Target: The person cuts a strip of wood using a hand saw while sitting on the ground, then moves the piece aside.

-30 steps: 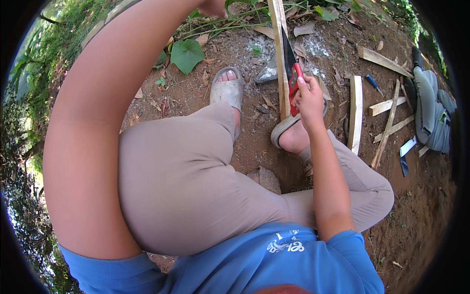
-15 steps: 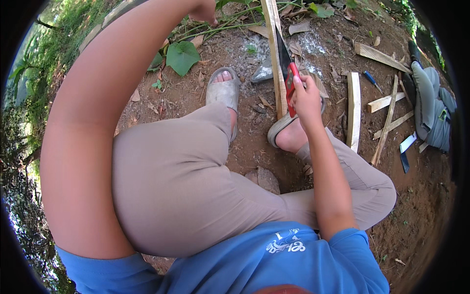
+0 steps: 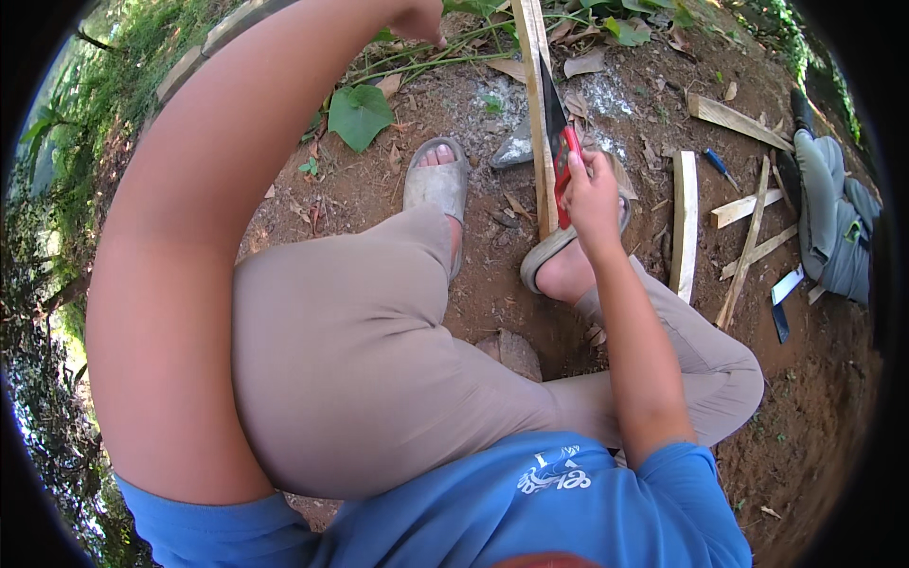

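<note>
My right hand (image 3: 594,201) is closed round the red handle of a handsaw (image 3: 570,163). Its dark blade points away from me and lies along the right side of a long wooden strip (image 3: 538,123). The strip's near end comes down beside my right sandal (image 3: 542,257), and its far end runs out past the top edge. My left arm reaches far forward, and my left hand (image 3: 417,21) is partly cut off at the top edge, left of the strip. What its fingers do is hidden.
Several wooden pieces (image 3: 684,222) lie on the soil to the right, with a blue-handled tool (image 3: 720,167) and a white-and-dark tool (image 3: 784,289). Bundled grey cloth (image 3: 833,218) is at the far right. A stone (image 3: 514,150) sits beside the strip; another (image 3: 516,354) lies between my legs.
The whole view has shifted slightly, so most things sit a little to the right. The saw stays against the strip in my right hand, with hardly any visible movement.
</note>
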Motion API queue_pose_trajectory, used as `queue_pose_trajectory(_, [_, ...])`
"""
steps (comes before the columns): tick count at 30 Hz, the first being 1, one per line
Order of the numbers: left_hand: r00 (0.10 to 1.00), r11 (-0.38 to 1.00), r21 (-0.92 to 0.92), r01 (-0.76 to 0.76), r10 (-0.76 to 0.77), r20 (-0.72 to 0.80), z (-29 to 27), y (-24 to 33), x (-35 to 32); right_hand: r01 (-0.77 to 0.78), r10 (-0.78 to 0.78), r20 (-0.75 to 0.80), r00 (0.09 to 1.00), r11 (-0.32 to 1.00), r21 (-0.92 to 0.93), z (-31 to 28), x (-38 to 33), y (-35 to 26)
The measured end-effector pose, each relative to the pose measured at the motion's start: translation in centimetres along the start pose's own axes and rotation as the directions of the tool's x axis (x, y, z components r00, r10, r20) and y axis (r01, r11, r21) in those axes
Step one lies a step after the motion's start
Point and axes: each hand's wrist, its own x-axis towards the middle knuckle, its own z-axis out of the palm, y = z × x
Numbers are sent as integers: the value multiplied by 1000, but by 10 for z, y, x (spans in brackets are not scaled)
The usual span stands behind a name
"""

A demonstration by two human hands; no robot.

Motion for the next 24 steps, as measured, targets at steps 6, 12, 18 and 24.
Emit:
queue_pose_trajectory(6, [999, 999, -5, 37, -37, -20, 21, -28, -6, -249, 242, 108, 964, 967, 56, -41, -76, -31])
queue_pose_trajectory(12, [999, 997, 68, -42, 44, -24, 4, -17, 12, 57, -57, -51, 997, 998, -15, 1, -12, 21])
queue_pose_trajectory(18, [992, 991, 123, -60, 73, -104, 33, -44, 16, -199, 195, 74, 978, 979, 46, -37, -75, -20])
queue_pose_trajectory(24, [999, 996, 92, -24, 21, 28, 16, -26, 22, 8, -9, -15, 1000, 999, -31, 9, 13, 4])
